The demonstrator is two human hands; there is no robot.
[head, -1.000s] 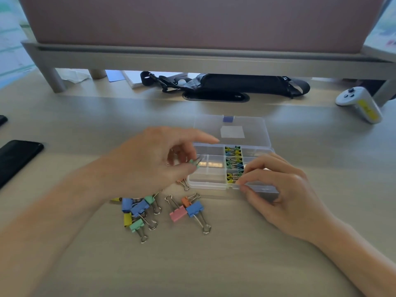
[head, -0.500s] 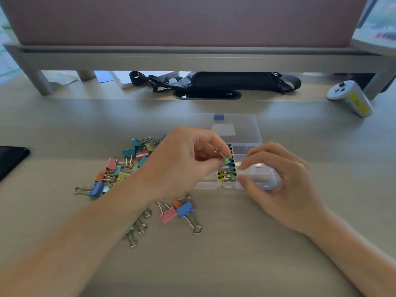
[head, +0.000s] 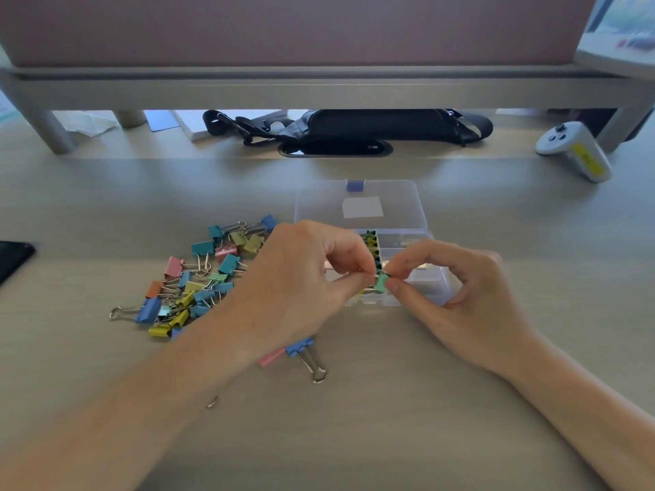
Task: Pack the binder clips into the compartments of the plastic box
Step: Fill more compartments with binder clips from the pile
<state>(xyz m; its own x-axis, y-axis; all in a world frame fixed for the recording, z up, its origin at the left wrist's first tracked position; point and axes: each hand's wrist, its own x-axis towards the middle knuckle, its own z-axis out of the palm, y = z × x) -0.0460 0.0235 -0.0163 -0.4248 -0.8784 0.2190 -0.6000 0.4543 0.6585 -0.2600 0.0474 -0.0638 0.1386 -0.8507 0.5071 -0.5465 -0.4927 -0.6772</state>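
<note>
both hands meet over the open plastic box [head: 430, 290]. the left hand [head: 304, 278] pinches the green binder clip [head: 381, 282] on its wire side, and the right hand [head: 471, 295] pinches its body between thumb and forefinger, just above the front of the middle column, where other clips already stand in a row. i judge this clip is now being placed; next it must go straight down into the free gap. many loose clips [head: 198, 278] wait at the left.
</note>
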